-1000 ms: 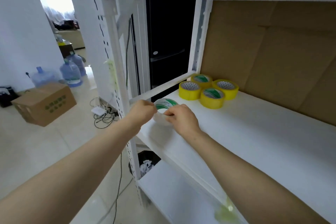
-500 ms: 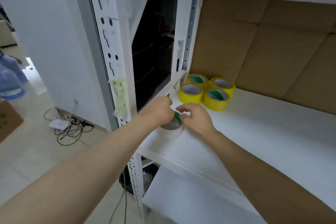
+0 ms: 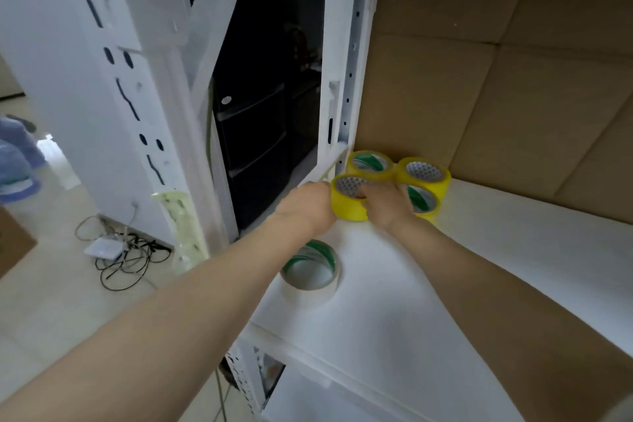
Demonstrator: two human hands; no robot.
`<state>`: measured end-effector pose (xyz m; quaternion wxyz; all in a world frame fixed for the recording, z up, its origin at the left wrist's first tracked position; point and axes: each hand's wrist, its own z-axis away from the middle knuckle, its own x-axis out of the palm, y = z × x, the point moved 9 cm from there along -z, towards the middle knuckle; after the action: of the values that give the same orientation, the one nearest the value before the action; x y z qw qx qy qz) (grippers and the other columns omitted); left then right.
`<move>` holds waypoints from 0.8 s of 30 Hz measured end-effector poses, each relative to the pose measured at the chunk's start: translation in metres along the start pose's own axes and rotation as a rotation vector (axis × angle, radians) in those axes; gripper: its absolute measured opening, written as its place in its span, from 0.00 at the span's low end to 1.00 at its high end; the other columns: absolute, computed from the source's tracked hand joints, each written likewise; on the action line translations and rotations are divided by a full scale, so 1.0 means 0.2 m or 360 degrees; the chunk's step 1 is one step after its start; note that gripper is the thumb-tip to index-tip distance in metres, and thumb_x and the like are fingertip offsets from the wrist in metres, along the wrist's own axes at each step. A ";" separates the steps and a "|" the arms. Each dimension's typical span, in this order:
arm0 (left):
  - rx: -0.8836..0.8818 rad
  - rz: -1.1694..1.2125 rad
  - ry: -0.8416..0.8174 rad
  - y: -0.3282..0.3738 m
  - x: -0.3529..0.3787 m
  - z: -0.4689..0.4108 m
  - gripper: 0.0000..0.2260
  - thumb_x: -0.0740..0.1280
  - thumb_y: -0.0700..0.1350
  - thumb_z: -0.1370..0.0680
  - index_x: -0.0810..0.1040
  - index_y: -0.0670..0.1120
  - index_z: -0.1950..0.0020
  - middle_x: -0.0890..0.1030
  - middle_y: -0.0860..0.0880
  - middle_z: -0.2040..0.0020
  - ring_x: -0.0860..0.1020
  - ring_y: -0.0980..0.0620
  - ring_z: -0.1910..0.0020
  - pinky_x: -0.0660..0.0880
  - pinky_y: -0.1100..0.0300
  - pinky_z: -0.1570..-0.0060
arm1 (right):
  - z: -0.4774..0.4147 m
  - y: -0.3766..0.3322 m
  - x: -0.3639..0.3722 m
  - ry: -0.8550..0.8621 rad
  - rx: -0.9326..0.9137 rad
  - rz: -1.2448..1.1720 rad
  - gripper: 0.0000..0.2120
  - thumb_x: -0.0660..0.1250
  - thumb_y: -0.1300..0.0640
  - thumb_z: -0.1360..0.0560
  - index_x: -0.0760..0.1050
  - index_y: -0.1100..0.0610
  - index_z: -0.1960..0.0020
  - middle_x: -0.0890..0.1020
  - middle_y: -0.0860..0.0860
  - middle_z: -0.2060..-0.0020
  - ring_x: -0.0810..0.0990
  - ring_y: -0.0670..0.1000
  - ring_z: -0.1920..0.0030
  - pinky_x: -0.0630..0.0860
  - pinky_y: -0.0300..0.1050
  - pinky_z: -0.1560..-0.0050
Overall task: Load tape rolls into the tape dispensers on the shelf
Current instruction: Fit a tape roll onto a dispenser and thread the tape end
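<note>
Nearest: white roll (image 3: 310,272) lies flat by the shelf (image 3: 411,319) front edge. Beyond it, your right hand (image 3: 390,205) hooks fingers (image 3: 364,190) into the core of the front yellow roll (image 3: 347,209); your left hand (image 3: 306,207) sits against its side, grip hidden. Lift straight up, because three yellow rolls (image 3: 424,178) crowd close behind.

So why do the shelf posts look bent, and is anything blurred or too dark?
Head view: the wide-angle lens bows the shelf post; left hand and right hand at the yellow tape roll look blurred; the black cabinet behind is underexposed.
</note>
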<state>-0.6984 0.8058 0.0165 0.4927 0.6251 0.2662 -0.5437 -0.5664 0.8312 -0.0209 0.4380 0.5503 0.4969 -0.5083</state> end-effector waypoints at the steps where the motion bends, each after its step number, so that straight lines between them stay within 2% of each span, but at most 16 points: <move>1: -0.0014 0.0138 -0.0029 0.00 0.01 -0.01 0.18 0.63 0.44 0.25 0.70 0.41 0.36 0.75 0.42 0.39 0.75 0.42 0.42 0.72 0.54 0.51 | 0.02 0.00 -0.03 -0.0024 -0.0011 -0.0254 0.12 0.60 0.58 0.22 0.75 0.56 0.40 0.79 0.56 0.42 0.74 0.58 0.39 0.70 0.51 0.40; 3: -0.0052 0.0430 -0.0034 0.01 0.01 -0.03 0.30 0.71 0.51 0.31 0.66 0.41 0.35 0.74 0.43 0.38 0.74 0.44 0.41 0.72 0.56 0.51 | 0.10 0.01 -0.10 -0.0040 0.0011 -0.0867 0.13 0.62 0.58 0.22 0.76 0.64 0.42 0.80 0.60 0.43 0.76 0.60 0.41 0.72 0.54 0.40; 4: -0.0049 0.0515 -0.0011 0.02 0.00 -0.03 0.37 0.74 0.52 0.33 0.63 0.41 0.31 0.71 0.43 0.34 0.72 0.45 0.38 0.72 0.56 0.48 | 0.15 0.03 -0.13 -0.0025 0.0067 -0.1141 0.13 0.63 0.60 0.23 0.76 0.66 0.42 0.80 0.60 0.45 0.77 0.58 0.42 0.73 0.52 0.41; 7: 0.0052 0.0609 0.0062 0.07 -0.02 -0.01 0.51 0.78 0.52 0.35 0.49 0.40 0.24 0.61 0.42 0.27 0.62 0.45 0.28 0.66 0.56 0.37 | 0.32 0.09 -0.15 0.0013 0.0296 -0.1866 0.13 0.64 0.66 0.24 0.75 0.64 0.40 0.78 0.53 0.50 0.76 0.50 0.48 0.72 0.36 0.51; 8: 0.0117 0.0652 0.0081 0.10 -0.02 0.00 0.54 0.79 0.54 0.38 0.48 0.40 0.24 0.63 0.42 0.27 0.62 0.44 0.28 0.65 0.56 0.36 | 0.39 0.10 -0.16 0.0034 0.0336 -0.2047 0.14 0.63 0.67 0.24 0.74 0.65 0.39 0.78 0.53 0.50 0.75 0.50 0.49 0.73 0.37 0.50; 10: 0.0295 0.0690 0.0157 0.18 -0.02 0.05 0.55 0.78 0.61 0.46 0.57 0.43 0.27 0.71 0.44 0.34 0.68 0.45 0.33 0.69 0.55 0.39 | 0.52 0.15 -0.18 0.0105 0.0384 -0.2283 0.12 0.62 0.70 0.24 0.74 0.66 0.42 0.79 0.56 0.50 0.76 0.52 0.50 0.74 0.43 0.44; 12: 0.0448 0.0629 0.0203 0.28 0.01 0.09 0.48 0.75 0.65 0.49 0.67 0.48 0.34 0.76 0.48 0.41 0.74 0.48 0.40 0.72 0.57 0.45 | 0.67 0.21 -0.21 0.0200 0.0435 -0.2405 0.09 0.61 0.71 0.25 0.75 0.62 0.48 0.79 0.55 0.54 0.78 0.50 0.54 0.75 0.41 0.45; 14: 0.0557 0.0678 0.0191 0.39 0.06 0.16 0.40 0.77 0.62 0.48 0.71 0.51 0.39 0.78 0.50 0.45 0.76 0.51 0.44 0.74 0.57 0.47 | 0.83 0.26 -0.24 0.0262 0.0505 -0.2487 0.10 0.61 0.71 0.25 0.75 0.61 0.48 0.80 0.54 0.55 0.78 0.47 0.55 0.75 0.37 0.47; 16: 0.0679 0.0721 0.0199 0.51 0.09 0.24 0.42 0.78 0.61 0.48 0.70 0.52 0.37 0.77 0.49 0.43 0.76 0.50 0.43 0.75 0.55 0.44 | 0.99 0.33 -0.26 0.0340 0.0597 -0.2518 0.10 0.61 0.69 0.25 0.77 0.60 0.48 0.81 0.54 0.56 0.79 0.48 0.54 0.73 0.40 0.44; 19: 0.0817 0.0689 0.0130 0.70 0.17 0.40 0.47 0.80 0.56 0.44 0.63 0.48 0.30 0.70 0.44 0.36 0.69 0.46 0.36 0.70 0.55 0.38 | 1.23 0.46 -0.30 0.0514 0.0795 -0.2414 0.07 0.65 0.62 0.26 0.80 0.56 0.50 0.82 0.51 0.54 0.78 0.48 0.49 0.70 0.43 0.39; 21: 0.0928 0.0676 0.0124 0.83 0.22 0.50 0.47 0.79 0.55 0.44 0.63 0.49 0.29 0.68 0.44 0.35 0.66 0.46 0.34 0.66 0.57 0.37 | 1.38 0.55 -0.32 0.0625 0.0881 -0.2406 0.05 0.65 0.60 0.24 0.80 0.57 0.51 0.82 0.52 0.56 0.80 0.47 0.53 0.72 0.42 0.44; 24: 0.1032 0.0684 0.0059 1.04 0.30 0.64 0.46 0.78 0.56 0.44 0.63 0.50 0.30 0.67 0.46 0.35 0.62 0.47 0.32 0.63 0.60 0.39 | 1.59 0.67 -0.34 0.0745 0.0918 -0.2474 0.06 0.63 0.61 0.23 0.78 0.57 0.55 0.82 0.51 0.62 0.80 0.44 0.63 0.77 0.37 0.57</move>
<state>-0.5547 0.5996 0.0387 0.3673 0.7996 -0.0476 -0.4727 -0.4716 0.4932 0.0119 -0.3050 0.2342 0.6616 -0.6438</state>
